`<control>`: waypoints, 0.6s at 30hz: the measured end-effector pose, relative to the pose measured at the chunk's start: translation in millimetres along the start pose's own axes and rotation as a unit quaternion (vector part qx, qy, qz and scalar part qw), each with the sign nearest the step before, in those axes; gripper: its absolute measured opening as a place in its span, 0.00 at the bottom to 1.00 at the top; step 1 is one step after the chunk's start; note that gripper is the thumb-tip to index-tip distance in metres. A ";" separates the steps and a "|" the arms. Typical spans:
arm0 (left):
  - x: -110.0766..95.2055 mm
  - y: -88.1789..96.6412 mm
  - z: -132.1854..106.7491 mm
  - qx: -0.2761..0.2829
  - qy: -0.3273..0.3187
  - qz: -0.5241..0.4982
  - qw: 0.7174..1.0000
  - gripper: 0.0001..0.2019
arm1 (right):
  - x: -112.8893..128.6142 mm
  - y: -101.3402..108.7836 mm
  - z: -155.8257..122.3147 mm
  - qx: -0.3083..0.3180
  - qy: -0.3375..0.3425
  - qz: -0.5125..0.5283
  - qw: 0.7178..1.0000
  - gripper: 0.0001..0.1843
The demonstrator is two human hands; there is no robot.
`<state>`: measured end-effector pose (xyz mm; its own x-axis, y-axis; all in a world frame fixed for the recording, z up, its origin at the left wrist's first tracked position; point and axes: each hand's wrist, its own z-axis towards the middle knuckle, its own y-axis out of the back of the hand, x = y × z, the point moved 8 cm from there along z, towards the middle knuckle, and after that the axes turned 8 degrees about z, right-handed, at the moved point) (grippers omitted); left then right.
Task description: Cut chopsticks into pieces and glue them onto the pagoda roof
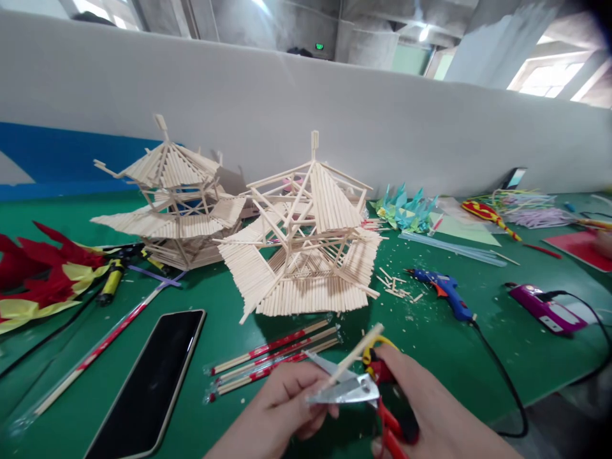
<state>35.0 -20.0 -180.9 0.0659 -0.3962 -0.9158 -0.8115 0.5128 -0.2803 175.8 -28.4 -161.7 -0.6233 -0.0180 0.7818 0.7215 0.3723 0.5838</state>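
Pinched in the fingers of my left hand point(291, 398) is a light wooden stick point(357, 350), slanting up to the right. My right hand point(421, 395) grips red-and-black-handled scissors point(351, 389), their blades spread around the stick near my left fingertips. Just beyond my hands stands a pagoda model point(310, 255) built of wooden sticks; its top roof is partly covered, with bare frame at the left. Plastic-wrapped chopsticks point(277, 357) with red bands lie between the model and my left hand.
A second stick pagoda point(176, 197) stands at the left. A phone point(148, 382) lies near the front. Rightward are a blue glue gun point(444, 290) with a cord, cut stick bits point(396, 284), a purple device point(549, 309) and glue sticks point(449, 248). A partition point(287, 108) rises behind.
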 end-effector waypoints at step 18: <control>-19.5 -7.8 -10.3 -0.165 -0.179 0.618 0.748 0.12 | -5.3 84.5 -22.8 -0.286 0.162 -0.309 0.893 0.12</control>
<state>34.1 -24.2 -157.9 -0.7492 0.4840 -0.4522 -0.4763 0.0808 0.8756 247.0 -18.1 -111.5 -0.9022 -0.3580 0.2405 0.3642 -0.3338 0.8694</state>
